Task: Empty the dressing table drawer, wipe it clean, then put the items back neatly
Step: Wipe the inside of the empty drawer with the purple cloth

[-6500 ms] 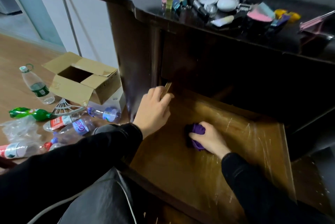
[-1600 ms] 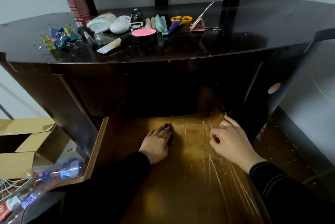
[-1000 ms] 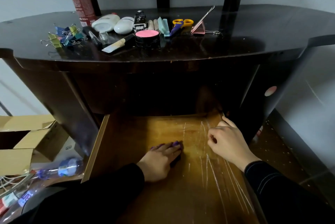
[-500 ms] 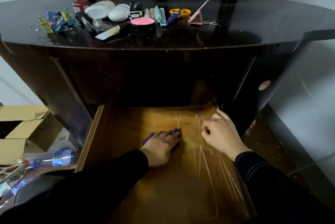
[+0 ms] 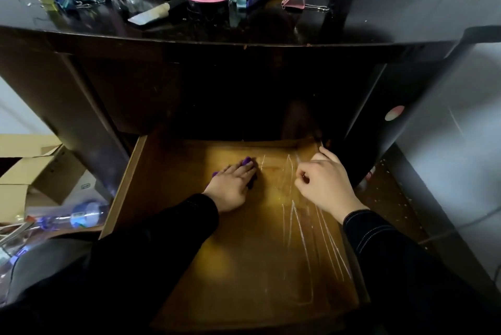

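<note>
Dark wood table (image 5: 379, 23) carries the removed items along its back edge; drawer (image 5: 189, 267) pulled out below, bare inside. Left hand (image 5: 230, 188) lies flat, fingers together, pressing the purple cloth (image 5: 247, 160) onto the drawer floor near the back wall, mid-width. Right hand (image 5: 324, 185) sits just right of it, fingers loosely curled on the right wall, holding nothing. Wiping looks underway. Open floor runs toward the body and to the left wall; cloth nearest the left hand.
</note>
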Motion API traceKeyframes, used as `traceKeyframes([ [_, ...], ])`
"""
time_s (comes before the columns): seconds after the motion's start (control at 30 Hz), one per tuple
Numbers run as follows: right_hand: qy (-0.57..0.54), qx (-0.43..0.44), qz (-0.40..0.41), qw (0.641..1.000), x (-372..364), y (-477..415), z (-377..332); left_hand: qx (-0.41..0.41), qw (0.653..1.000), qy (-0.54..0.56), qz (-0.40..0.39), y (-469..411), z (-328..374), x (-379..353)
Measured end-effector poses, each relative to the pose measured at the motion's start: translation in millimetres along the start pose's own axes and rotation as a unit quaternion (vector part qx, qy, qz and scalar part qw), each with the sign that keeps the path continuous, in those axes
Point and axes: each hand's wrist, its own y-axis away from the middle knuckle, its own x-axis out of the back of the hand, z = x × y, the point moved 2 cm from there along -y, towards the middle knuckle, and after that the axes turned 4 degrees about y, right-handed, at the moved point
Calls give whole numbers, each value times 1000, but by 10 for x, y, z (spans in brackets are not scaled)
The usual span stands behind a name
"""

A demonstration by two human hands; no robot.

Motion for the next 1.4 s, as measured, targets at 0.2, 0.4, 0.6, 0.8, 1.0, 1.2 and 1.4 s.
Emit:
traceKeyframes([
  [0.2, 32, 11, -7, 999, -7, 1, -28, -236, 962, -27, -131, 1083, 279, -178],
  [0.4, 26, 8, 10, 1000, -50, -5, 11, -178, 978, 8, -107, 839, 137, -42],
  [0.6, 10, 10, -2, 1000, -22, -5, -4, -16, 999, -9, -45, 383, 37, 81],
  [0.8, 33, 14, -9, 999, -26, -1, -13, -273, 951, -56, -134, 1333, 331, -248],
  [1.0, 19, 14, 6, 1000, -60, -14, 18, -275, 950, -44, -138, 1104, 159, -187],
  [1.2, 17, 11, 6, 1000, -38, -8, 6, -164, 980, -28, -106, 792, 153, -92],
  [1.4, 34, 10, -5, 999, -42, -18, -4, -408, 883, -89, -214, 1464, 423, -309],
])
